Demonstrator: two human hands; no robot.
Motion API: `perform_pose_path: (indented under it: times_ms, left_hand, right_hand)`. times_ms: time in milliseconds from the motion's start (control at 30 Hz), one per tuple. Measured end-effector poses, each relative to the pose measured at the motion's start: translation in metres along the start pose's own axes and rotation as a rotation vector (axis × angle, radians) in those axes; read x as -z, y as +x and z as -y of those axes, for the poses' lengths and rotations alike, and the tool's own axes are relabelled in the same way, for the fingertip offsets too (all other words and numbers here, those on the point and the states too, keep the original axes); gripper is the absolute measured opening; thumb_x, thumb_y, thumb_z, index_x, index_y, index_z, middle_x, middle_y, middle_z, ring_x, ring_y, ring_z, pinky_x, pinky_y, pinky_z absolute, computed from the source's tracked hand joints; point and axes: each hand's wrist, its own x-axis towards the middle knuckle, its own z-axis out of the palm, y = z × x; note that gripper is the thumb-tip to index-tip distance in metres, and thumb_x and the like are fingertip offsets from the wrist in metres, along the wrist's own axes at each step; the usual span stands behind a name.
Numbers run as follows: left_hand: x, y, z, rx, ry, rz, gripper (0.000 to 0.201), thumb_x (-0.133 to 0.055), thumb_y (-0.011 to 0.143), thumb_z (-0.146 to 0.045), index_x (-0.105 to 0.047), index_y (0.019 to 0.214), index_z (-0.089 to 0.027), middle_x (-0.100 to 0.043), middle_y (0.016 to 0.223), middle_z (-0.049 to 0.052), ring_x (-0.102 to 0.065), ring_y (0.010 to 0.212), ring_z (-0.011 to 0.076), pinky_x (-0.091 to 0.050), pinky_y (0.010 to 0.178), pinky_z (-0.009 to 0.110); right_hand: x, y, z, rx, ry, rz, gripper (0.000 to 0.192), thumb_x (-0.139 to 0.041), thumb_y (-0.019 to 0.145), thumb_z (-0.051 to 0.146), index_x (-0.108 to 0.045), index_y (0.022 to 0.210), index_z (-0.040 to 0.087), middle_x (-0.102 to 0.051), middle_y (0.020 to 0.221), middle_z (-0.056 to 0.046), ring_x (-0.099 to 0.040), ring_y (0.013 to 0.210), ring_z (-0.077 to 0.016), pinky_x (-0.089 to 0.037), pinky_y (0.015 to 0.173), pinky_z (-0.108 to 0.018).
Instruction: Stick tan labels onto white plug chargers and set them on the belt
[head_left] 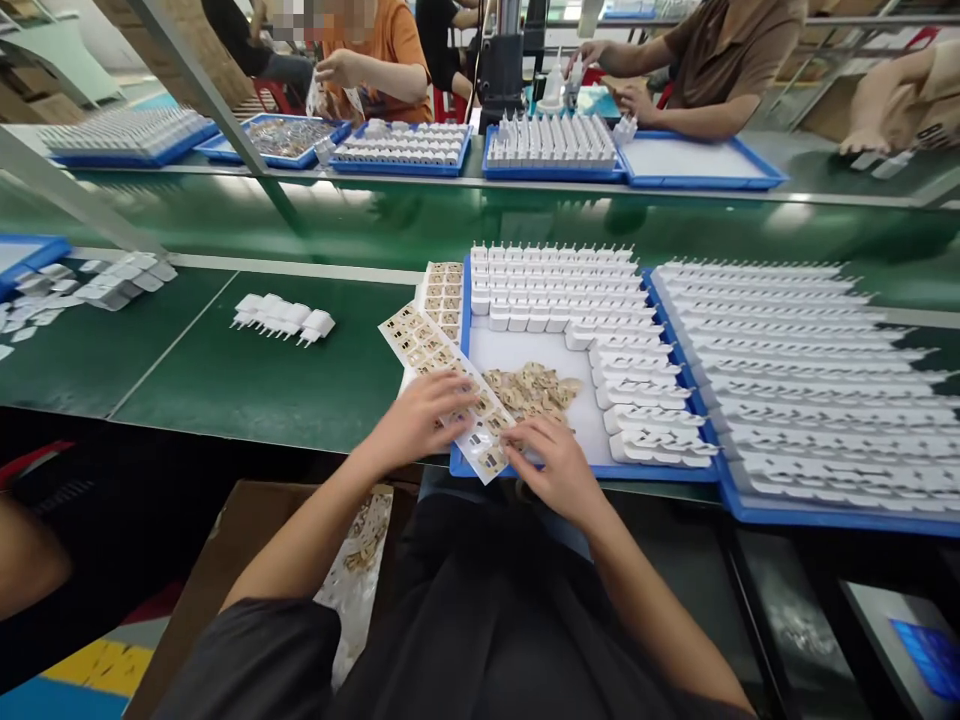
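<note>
A white sheet of stickers (409,335), with tan and dark marks in rows, slants across the left rim of a blue tray (459,462). My left hand (427,415) holds the sheet, its fingers laid over the lower half and the thumb below them. At the sheet's lower right edge, my right hand (555,465) has thumb and index fingertips close together; whatever is between them is too small to make out. Just beyond my right hand, a loose pile of small tan pieces (532,388) lies in the tray. White plug adapters (555,285) with pins stand in rows along its back and right.
More stickers (444,290) lie left of the tray. A second tray (825,515) of white adapters adjoins on the right. Several adapters (281,318) sit on the green table (187,375). A cardboard box (217,560) stands below. Co-workers work across the bench behind filled trays (551,145).
</note>
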Motion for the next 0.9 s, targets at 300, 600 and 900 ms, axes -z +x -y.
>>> perform_pose_path:
  times_ms: [300, 600, 900]
  left_hand:
    - [-0.029, -0.029, -0.041, 0.005, -0.112, 0.155, 0.047, -0.061, 0.097, -0.045, -0.059, 0.141, -0.030, -0.059, 0.150, 0.007, -0.041, 0.150, 0.0292, -0.022, 0.128, 0.058]
    - [-0.033, -0.025, -0.040, 0.022, -0.164, 0.150, 0.039, -0.044, 0.105, -0.030, -0.059, 0.141, -0.029, -0.059, 0.149, 0.005, -0.040, 0.151, 0.0253, -0.020, 0.129, 0.057]
    - [-0.028, 0.000, -0.035, 0.018, -0.040, 0.094, 0.036, -0.049, 0.103, -0.032, -0.062, 0.136, -0.029, -0.065, 0.143, 0.005, -0.050, 0.143, 0.0276, -0.024, 0.126, 0.056]
  right_hand:
    - [-0.011, -0.020, 0.011, -0.036, -0.111, 0.107, 0.022, -0.070, 0.093, 0.027, -0.071, 0.114, 0.020, -0.069, 0.102, -0.010, -0.061, 0.097, -0.0287, -0.051, 0.086, -0.045]
    - [-0.016, -0.011, 0.013, -0.039, -0.003, 0.066, 0.012, -0.057, 0.100, 0.020, -0.067, 0.094, 0.022, -0.071, 0.095, -0.008, -0.061, 0.092, -0.0256, -0.048, 0.086, -0.043]
    - [0.018, -0.015, -0.010, -0.129, 0.525, -0.259, 0.009, -0.060, 0.099, 0.031, -0.064, 0.094, 0.024, -0.067, 0.091, -0.005, -0.063, 0.089, -0.0213, -0.052, 0.080, -0.037]
